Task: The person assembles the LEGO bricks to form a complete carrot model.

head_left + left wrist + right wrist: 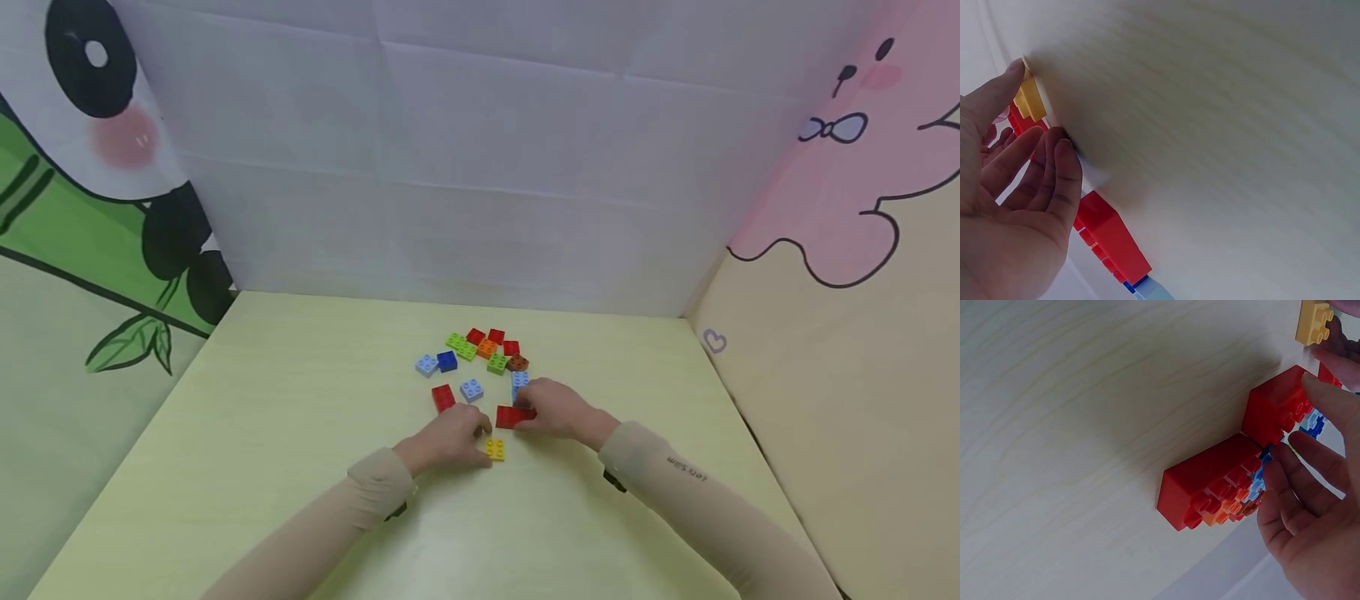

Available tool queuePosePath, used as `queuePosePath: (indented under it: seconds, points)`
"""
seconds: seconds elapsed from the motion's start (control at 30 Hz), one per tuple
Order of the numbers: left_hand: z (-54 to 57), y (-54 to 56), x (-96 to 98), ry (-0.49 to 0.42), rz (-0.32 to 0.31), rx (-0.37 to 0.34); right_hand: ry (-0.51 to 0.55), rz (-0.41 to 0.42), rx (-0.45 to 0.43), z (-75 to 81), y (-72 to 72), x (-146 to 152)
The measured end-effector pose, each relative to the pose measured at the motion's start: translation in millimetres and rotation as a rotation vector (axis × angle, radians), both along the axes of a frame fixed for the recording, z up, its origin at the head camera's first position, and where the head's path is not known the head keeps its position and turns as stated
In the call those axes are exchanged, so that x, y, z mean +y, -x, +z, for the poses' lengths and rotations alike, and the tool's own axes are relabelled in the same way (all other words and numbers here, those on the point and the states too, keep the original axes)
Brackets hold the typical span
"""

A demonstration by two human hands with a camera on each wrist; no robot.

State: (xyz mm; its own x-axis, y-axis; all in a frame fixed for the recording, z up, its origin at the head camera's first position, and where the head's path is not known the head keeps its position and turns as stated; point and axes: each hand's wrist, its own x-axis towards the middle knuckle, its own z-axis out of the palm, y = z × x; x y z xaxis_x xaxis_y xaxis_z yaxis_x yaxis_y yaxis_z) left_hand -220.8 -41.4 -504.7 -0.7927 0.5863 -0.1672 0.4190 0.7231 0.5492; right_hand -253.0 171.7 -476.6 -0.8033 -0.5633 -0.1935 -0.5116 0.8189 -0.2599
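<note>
In the head view my left hand [450, 437] has its thumb and index fingertip at opposite sides of a small yellow brick [495, 450]. The left wrist view shows the yellow brick [1030, 100] between those two fingertips, its other fingers loosely bent. To the right, my right hand [558, 408] pinches a red brick [507, 417] by its right part, thumb at one side and index finger at the other. A second, longer red brick [1210, 481] lies beside it in the right wrist view; the hand hides that one from the head camera. Light blue bricks [520, 380] lie just beyond the right fingers.
Another red brick [443, 397] lies just beyond the left hand. Farther back sit a light blue brick [472, 390], a dark blue brick [447, 361], lime bricks [461, 346], an orange brick [487, 348], a brown brick [517, 363] and several red ones. Printed cloth walls surround the pale table [300, 375].
</note>
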Motion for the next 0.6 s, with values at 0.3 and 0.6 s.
queuePosePath:
  seconds: [0.3, 0.6]
  points:
    - [-2.7, -1.7, -0.5, 0.007, -0.008, 0.029, -0.005, 0.012, 0.023, -0.3, -3.0, -2.6]
    - [-5.1, -4.6, -3.1, 0.005, -0.020, 0.059, 0.001, -0.006, -0.006, -1.0, -3.8, -4.4]
